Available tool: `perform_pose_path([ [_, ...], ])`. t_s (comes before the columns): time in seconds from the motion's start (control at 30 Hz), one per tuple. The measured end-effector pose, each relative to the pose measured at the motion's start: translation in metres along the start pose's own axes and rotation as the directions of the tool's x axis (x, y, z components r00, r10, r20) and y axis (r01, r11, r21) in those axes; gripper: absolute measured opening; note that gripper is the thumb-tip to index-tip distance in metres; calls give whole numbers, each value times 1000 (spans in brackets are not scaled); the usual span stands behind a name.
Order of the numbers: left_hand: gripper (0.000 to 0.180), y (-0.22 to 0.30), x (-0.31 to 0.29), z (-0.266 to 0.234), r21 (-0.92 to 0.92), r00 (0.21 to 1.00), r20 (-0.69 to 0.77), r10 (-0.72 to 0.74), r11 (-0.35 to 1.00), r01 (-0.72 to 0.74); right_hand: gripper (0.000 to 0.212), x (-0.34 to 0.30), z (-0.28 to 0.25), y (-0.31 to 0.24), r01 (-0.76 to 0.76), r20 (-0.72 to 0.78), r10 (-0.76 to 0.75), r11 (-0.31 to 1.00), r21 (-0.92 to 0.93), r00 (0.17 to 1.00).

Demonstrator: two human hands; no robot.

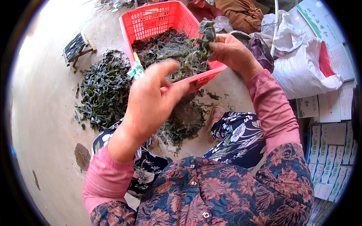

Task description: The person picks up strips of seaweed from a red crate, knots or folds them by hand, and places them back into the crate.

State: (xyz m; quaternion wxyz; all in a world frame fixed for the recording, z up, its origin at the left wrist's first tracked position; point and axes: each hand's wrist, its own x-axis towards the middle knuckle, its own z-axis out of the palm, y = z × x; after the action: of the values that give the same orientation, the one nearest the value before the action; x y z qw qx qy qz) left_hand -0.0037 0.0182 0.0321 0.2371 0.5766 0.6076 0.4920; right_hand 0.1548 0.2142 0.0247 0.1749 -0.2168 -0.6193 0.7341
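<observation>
My right hand [232, 52] pinches a clump of dark green seaweed [206, 37], raised over the red plastic basket [158, 19]. My left hand [152, 96] is in front of the basket's near left side, thumb and forefinger apart and slightly blurred, with nothing visible in it. Inside the basket lies a heap of dark seaweed [166, 49]. A pale blue ribbon bow [136, 70], with something orange beside it, shows at the basket's left edge, partly hidden by my left hand.
A pile of seaweed [103, 90] lies on the floor left of the basket, and more seaweed [183, 122] lies between my feet. A small low stool [78, 49] stands at the left. White sacks [298, 71] and stacked cartons [332, 150] line the right side.
</observation>
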Motion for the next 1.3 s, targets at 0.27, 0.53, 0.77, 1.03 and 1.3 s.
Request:
perform_pose_path([
  [0.27, 18, -14, 21, 22, -650, 953, 131, -272, 703, 290, 21, -26, 57, 3, 98, 100, -60, 894, -438, 993],
  [0.53, 15, -33, 20, 8, -824, 927, 61, -370, 506, 256, 17, -35, 18, 4, 79, -124, -113, 966, -248, 986],
  [0.77, 20, -40, 20, 4, -816, 898, 20, -440, 511, 269, 13, -30, 4, 9, 178, -221, -155, 980, 90, 963],
  [1.03, 19, -48, 29, -7, -822, 843, -216, -492, 558, 115, 9, -27, -10, 6, 171, -428, -84, 971, 168, 900],
  [1.3, 16, -34, 26, 0, -713, 930, 25, -367, 645, 273, 7, -23, -27, 13, 248, -383, -95, 894, 373, 919],
])
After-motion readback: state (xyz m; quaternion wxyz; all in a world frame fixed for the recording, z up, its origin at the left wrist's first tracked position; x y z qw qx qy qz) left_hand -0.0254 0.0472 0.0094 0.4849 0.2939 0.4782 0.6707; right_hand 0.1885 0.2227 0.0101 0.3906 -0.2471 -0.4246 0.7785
